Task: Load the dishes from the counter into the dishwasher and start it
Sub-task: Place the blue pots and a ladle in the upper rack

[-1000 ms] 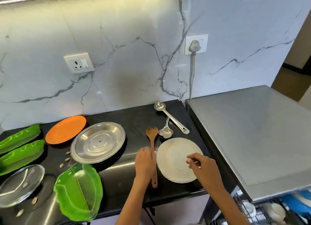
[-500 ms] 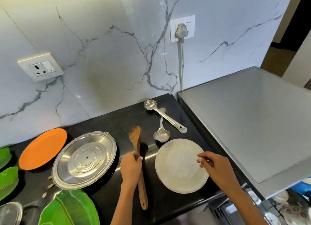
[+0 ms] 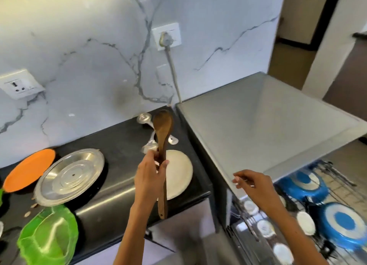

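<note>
Spoon is held upright above the surface's right edge, left hand gripping mid-handle; right hand, fingers seemingly empty and loosely curled, hovers. A loose grip could drop it onto the plate.

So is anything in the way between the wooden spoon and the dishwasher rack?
Nothing visible blocks it. The left hand holds the spoon up above the counter. The rack lies pulled out, lower right. Only the right hand hovers between them.
</note>
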`<state>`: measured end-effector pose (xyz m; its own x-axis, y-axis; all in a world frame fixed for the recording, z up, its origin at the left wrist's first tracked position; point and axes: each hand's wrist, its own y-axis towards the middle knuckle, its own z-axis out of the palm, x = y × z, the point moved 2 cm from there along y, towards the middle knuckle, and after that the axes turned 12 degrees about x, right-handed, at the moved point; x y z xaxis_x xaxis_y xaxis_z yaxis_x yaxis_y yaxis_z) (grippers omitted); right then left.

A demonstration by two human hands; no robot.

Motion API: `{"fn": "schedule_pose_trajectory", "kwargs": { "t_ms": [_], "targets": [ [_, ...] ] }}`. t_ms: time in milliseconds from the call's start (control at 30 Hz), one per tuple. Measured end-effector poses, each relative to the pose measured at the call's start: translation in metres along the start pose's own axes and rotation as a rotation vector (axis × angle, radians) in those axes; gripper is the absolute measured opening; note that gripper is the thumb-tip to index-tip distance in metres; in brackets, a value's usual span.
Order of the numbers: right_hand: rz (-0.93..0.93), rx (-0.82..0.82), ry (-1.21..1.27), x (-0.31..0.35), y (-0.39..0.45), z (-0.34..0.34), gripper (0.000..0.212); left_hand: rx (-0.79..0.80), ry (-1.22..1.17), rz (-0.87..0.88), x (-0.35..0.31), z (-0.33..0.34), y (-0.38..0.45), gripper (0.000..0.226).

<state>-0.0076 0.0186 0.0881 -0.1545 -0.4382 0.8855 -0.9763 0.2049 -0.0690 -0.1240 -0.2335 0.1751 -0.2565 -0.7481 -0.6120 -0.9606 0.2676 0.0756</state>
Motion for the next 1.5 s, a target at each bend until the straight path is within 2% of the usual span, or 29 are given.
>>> {"fn": "schedule_pose_trajectory", "kwargs": {
  "t_ms": [167, 333, 467, 567, 633, 800, 867, 967, 1033, 1200, 1267, 1400, 1500],
  "targets": [
    [0.059, -0.187, 0.037, -0.061, -0.063, -0.100, 0.012, 0.122, -0.037, 0.246, -0.127, 0.087, -0.032, 0.016],
    [0.177, -0.390, 0.061, -0.116, -0.138, -0.171, 0.021, 0.281, -0.046, 0.522, -0.230, 0.182, -0.058, 0.016],
    [0.249, -0.488, 0.149, -0.154, -0.177, -0.194, 0.033, 0.384, -0.002, 0.669, -0.272, 0.243, -0.076, 0.018],
    [0.299, -0.642, 0.292, -0.191, -0.196, -0.214, 0.022, 0.484, 0.037, 0.764, -0.295, 0.308, -0.090, 0.018],
    [0.295, -0.750, 0.405, -0.213, -0.193, -0.225, 0.018, 0.551, 0.079, 0.793, -0.298, 0.353, -0.092, 0.017],
    [0.229, -0.882, 0.570, -0.273, -0.174, -0.239, 0.061, 0.583, 0.216, 0.950, -0.287, 0.465, -0.078, 0.021],
    [0.187, -0.890, 0.575, -0.294, -0.167, -0.236, 0.067, 0.602, 0.289, 0.988, -0.278, 0.496, -0.069, 0.030],
    [0.166, -0.888, 0.586, -0.321, -0.161, -0.227, 0.056, 0.622, 0.359, 1.054, -0.265, 0.531, -0.058, 0.039],
    [0.198, -0.887, 0.597, -0.333, -0.159, -0.223, 0.035, 0.615, 0.361, 1.111, -0.261, 0.544, -0.053, 0.035],
    [0.299, -0.940, 0.492, -0.357, -0.156, -0.212, 0.019, 0.568, 0.275, 1.202, -0.255, 0.557, -0.040, 0.030],
    [0.310, -1.001, 0.436, -0.359, -0.154, -0.212, 0.013, 0.477, 0.206, 1.158, -0.250, 0.561, -0.032, 0.033],
    [0.307, -1.107, 0.303, -0.356, -0.154, -0.221, 0.012, 0.298, 0.020, 0.862, -0.231, 0.573, -0.008, 0.025],
    [0.321, -1.175, 0.181, -0.359, -0.151, -0.233, 0.013, 0.375, 0.170, 0.848, -0.215, 0.609, 0.015, 0.028]
  ]
}}
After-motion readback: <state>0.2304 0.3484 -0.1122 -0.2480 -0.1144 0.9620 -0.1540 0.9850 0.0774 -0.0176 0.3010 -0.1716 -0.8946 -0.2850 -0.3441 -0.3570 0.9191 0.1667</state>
